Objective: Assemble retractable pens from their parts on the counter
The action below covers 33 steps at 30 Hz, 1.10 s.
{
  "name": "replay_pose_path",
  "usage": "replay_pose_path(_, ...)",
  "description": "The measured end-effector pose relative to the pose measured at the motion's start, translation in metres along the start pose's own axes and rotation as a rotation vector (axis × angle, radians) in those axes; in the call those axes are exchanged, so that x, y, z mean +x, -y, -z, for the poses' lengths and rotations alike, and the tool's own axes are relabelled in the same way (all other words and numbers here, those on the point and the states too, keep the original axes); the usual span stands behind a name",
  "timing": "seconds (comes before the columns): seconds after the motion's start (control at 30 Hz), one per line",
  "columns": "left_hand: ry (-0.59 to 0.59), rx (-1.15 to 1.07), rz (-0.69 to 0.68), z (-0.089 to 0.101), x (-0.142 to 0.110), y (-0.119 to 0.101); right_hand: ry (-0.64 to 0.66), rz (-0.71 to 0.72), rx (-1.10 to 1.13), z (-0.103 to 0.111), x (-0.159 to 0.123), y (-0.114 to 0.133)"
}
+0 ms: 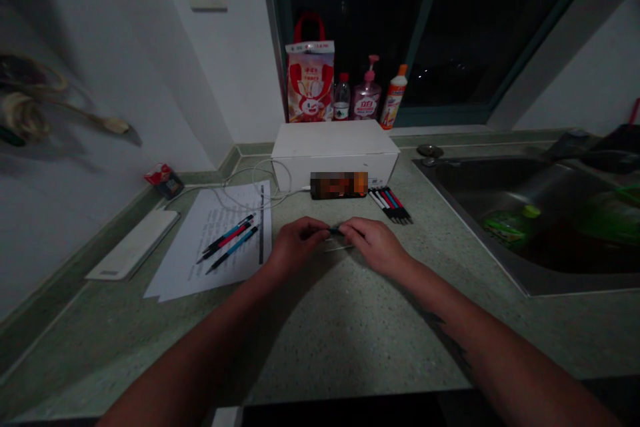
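Note:
Over the middle of the counter, my left hand (301,242) and my right hand (374,243) meet fingertip to fingertip. Both are closed in a pinch on a small dark pen part (334,230), mostly covered by the fingers. Just below it, a thin white stick like a pen refill (339,249) lies between the hands. Three pens (230,241) with blue and red barrels rest on printed paper sheets (175,273) to the left. Beyond my right hand, several pens (391,204) in white, red and blue lie side by side.
A phone (339,187) on a white cable leans against a white box (335,140). Bottles (367,99) and a red bag (310,83) stand behind it. The sink (500,253) is at right. A flat white box (133,247) and a small red-black packet (164,180) sit at left.

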<state>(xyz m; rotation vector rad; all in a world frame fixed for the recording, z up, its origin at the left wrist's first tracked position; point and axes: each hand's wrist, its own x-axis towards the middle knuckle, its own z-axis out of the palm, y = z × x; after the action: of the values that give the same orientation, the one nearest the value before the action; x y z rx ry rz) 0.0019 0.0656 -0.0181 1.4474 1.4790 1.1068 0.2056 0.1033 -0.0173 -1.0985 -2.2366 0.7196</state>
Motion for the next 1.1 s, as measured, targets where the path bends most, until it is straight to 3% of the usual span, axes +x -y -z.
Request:
replay_pose_path(0.17, -0.016, 0.012, 0.031, 0.001, -0.001, -0.004, -0.04, -0.021, -0.01, 0.0, 0.0, 0.0)
replay_pose_path(0.37, -0.019, 0.039, 0.029, 0.001, 0.001, -0.005, 0.03, -0.036, -0.013, 0.002, 0.001, 0.004)
replay_pose_path(0.53, -0.029, 0.071, 0.047, 0.002, 0.0, -0.008, -0.003, -0.052, -0.005, -0.001, 0.0, 0.002)
replay_pose_path(0.9, 0.051, 0.162, 0.054, 0.001, 0.0, -0.002, 0.078, -0.06, -0.117, 0.004, 0.002, 0.004)
replay_pose_path(0.97, 0.084, 0.261, -0.001, 0.0, -0.002, 0.002, 0.068, -0.063, -0.159, 0.004, 0.003, 0.002)
replay_pose_path(1.1, 0.218, 0.528, -0.249, -0.004, -0.008, 0.002, 0.055, -0.062, -0.207, 0.005, 0.002, -0.002)
